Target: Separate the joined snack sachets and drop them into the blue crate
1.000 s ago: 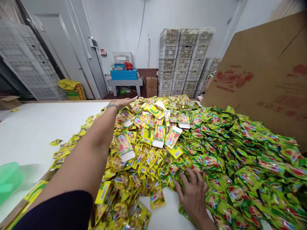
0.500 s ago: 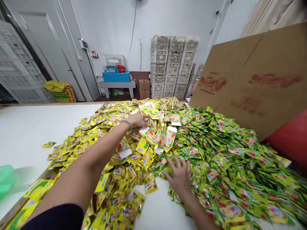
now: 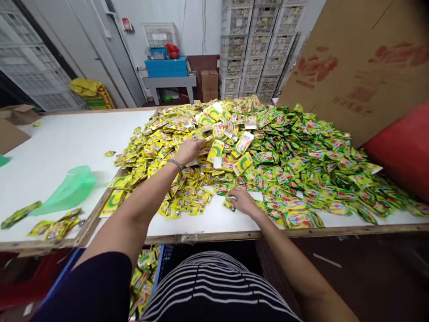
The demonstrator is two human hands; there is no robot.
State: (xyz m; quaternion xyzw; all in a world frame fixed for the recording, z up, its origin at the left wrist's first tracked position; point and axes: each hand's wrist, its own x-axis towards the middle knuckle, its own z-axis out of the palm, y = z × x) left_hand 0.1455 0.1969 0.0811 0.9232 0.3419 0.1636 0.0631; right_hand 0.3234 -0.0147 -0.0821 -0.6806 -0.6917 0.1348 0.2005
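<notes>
A large heap of small sachets covers the table, yellow sachets (image 3: pixel 147 156) on the left and green sachets (image 3: pixel 301 152) on the right. Small flat boxes, among them a yellow carton (image 3: pixel 215 150), lie on top where the colours meet. My left hand (image 3: pixel 188 151), with a bead bracelet at the wrist, reaches across the yellow side; its fingers are closed on a small yellow box (image 3: pixel 208 139), partly hidden. Nearer the table's front, my right hand (image 3: pixel 241 200) is curled with its fingertips on a green sachet (image 3: pixel 229 205) over the white tabletop.
A wooden front edge (image 3: pixel 221 237) borders the table. Beneath it stands a blue crate (image 3: pixel 160 264) of packets. Green plastic (image 3: pixel 72 188) and loose sachets lie at left. A large cardboard sheet (image 3: pixel 351 58) and a red bag (image 3: pixel 402 147) stand at right; stacked crates (image 3: pixel 236 49) behind.
The view has tilted down, bringing the table edge and lower crate into sight. My left hand has drawn back from the boxes; my right hand has moved towards the front edge, its fingers now curled.
</notes>
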